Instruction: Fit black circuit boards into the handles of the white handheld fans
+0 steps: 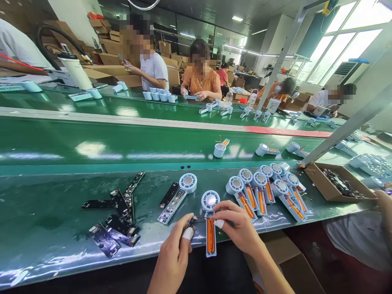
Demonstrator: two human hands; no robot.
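Note:
My left hand (176,249) pinches a dark circuit board (192,221) between thumb and fingers; the thumb has a white wrap. My right hand (239,224) is closed on a thin dark red wire (200,217) that stretches between the two hands. Beneath the fingers, a light blue handheld fan body (210,201) lies with its round head away from me and its open handle toward me, showing an orange strip (210,239). Left of it rests another fan body (188,183) with a circuit board (174,207) along its handle.
Loose black circuit boards (122,206) lie in a heap at left. Several fan bodies (260,179) are grouped at right, beside a cardboard box (318,179) of dark parts. A green conveyor belt (153,141) carries more units; a metal post (346,130) slants across. Co-workers sit opposite.

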